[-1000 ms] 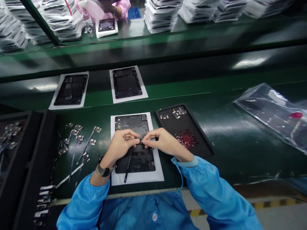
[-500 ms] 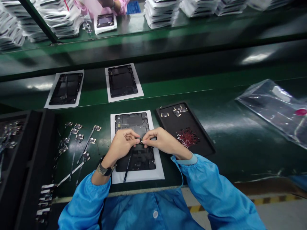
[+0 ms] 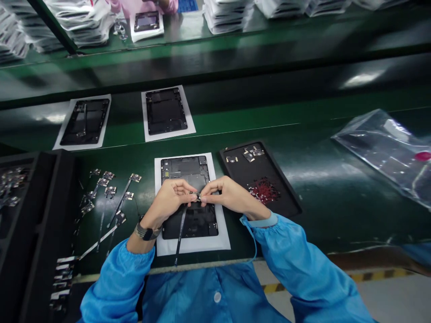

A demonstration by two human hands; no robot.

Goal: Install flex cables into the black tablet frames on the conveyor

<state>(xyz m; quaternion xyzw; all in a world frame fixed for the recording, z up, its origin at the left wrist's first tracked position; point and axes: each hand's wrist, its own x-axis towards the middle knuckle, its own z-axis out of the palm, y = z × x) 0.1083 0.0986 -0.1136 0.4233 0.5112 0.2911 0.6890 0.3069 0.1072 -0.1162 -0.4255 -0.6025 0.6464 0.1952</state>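
Small board [image 3: 195,196]: since it is so little, it sits between the fingertips of both hands, above the middle of an open tablet shell [image 3: 198,220].
Left hand [image 3: 177,196]: thumb and forefinger pinch the board's left end, probably to steady it.
Right hand [image 3: 218,195]: fingertips close on the right end – what they do behind the fingers is hidden.
Ribbon [image 3: 181,233]: slants from below the left fingers across the shell to the tabletop's [image 3: 316,215] front edge; it looks joined to the board, though the join is covered.
White sheet [image 3: 223,233]: lies under the shell and shows around its rim, likely against scratches.
Loose boards [image 3: 111,190]: spread left of the sheet, within the left hand's reach.
Black tray [image 3: 240,172]: just right of the sheet, its raised rim keeping red wires [image 3: 264,190] and a few boards together.
Room: the right forearm crosses the tray's near corner; beyond the tray, green surface stretches to a clear bag [image 3: 380,148] – the wider side for moving.
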